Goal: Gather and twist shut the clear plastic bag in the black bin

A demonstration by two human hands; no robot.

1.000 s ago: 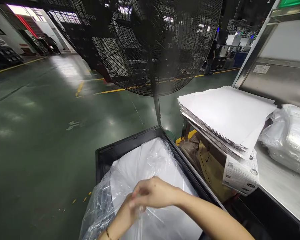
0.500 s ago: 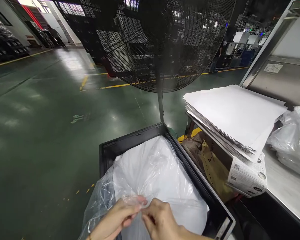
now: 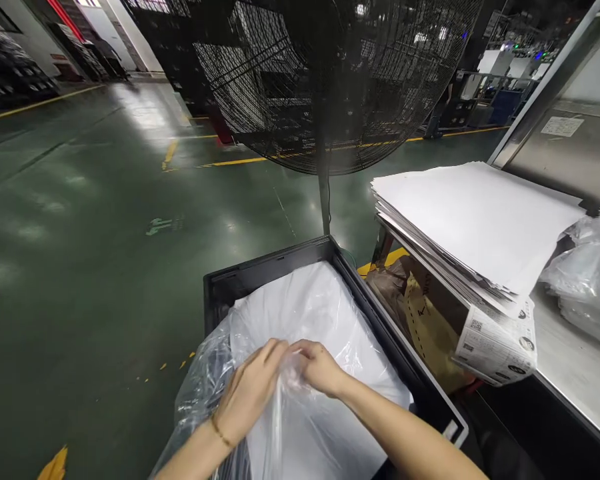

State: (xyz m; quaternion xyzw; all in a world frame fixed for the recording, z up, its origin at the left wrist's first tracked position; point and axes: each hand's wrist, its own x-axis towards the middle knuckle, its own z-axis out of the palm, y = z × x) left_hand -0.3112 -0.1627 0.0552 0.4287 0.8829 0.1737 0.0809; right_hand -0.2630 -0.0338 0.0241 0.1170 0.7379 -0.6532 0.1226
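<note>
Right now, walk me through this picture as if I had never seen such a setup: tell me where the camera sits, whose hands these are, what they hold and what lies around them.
There is no machine here. The picture comes from a camera worn on a person's head, looking forward and down, so both bare arms reaching in from the bottom edge are that person's own.

The left hand, with a thin bracelet at the wrist, and the right hand meet and pinch a bunched bit of a clear plastic bag. The bag holds something white and sits in a black crate on the green floor.

Behind the crate stands a large black fan on a pole. To the right is a metal table with a stack of white sheets hanging over its edge and more bagged white goods.
</note>
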